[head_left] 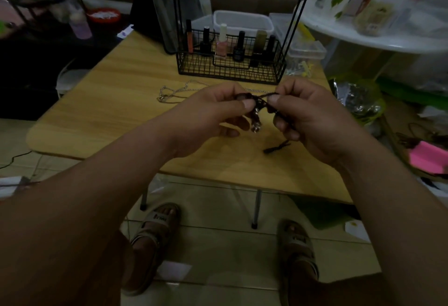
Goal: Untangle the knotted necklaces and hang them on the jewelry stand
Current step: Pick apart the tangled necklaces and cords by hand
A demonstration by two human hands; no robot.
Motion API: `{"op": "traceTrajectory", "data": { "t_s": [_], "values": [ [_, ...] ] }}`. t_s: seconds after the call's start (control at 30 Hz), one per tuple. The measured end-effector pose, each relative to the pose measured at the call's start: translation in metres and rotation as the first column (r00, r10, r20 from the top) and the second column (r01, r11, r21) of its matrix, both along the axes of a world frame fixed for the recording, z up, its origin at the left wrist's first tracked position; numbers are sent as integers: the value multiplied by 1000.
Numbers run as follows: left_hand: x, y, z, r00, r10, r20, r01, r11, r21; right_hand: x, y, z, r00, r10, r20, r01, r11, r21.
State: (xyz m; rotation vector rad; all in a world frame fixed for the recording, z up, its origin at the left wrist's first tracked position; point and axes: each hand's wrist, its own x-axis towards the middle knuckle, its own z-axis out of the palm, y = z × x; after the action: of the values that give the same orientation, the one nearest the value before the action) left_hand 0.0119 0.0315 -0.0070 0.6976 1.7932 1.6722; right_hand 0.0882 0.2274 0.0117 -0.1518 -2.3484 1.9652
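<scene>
Left hand [218, 109] and right hand [303, 114] pinch a dark cord necklace [260, 101] above the tabletop [109, 101], apparently to loosen its knot.

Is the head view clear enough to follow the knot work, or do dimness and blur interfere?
Head view: dim and underexposed overall; the dark cord pinched between left hand and right hand is soft, its knot unreadable; the silver chain on the table shows faintly; edges bend from the wide-angle lens.
</scene>
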Motion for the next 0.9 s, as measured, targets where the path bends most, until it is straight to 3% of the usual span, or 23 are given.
{"op": "traceTrajectory", "data": {
  "t_s": [0.2, 0.4, 0.47, 0.67, 0.77, 0.83, 0.9],
  "values": [
    [-1, 4, -3, 991, 83, 106, -96, 987, 130, 4, 0, -1, 989, 119, 84, -125, 990, 71],
    [1, 6, -4, 987, 92, 129, -109, 985, 133, 0, -4, -3, 997, 82, 15, -76, 968, -240],
    [0, 4, -4, 991, 75, 114, -90, 987, 135, 1, -5, -2, 998, 55, 26, -46, 963, -265],
    [-3, 1, -1, 982, 153, 111, -169, 974, 152, 0, -6, -3, 998, 13, 54, -6, 993, -114],
    [-6, 1, 0, 969, 217, 114, -233, 961, 149, 3, -5, -3, 1000, -6, -14, 8, 987, 160],
    [-7, 1, -1, 968, 225, 110, -239, 961, 141, 6, -8, -4, 995, 36, -88, 2, 921, 389],
    [-7, 2, -2, 972, 216, 94, -227, 966, 128, 6, -12, -7, 979, 85, -183, 24, 853, 521]
  ]
}}
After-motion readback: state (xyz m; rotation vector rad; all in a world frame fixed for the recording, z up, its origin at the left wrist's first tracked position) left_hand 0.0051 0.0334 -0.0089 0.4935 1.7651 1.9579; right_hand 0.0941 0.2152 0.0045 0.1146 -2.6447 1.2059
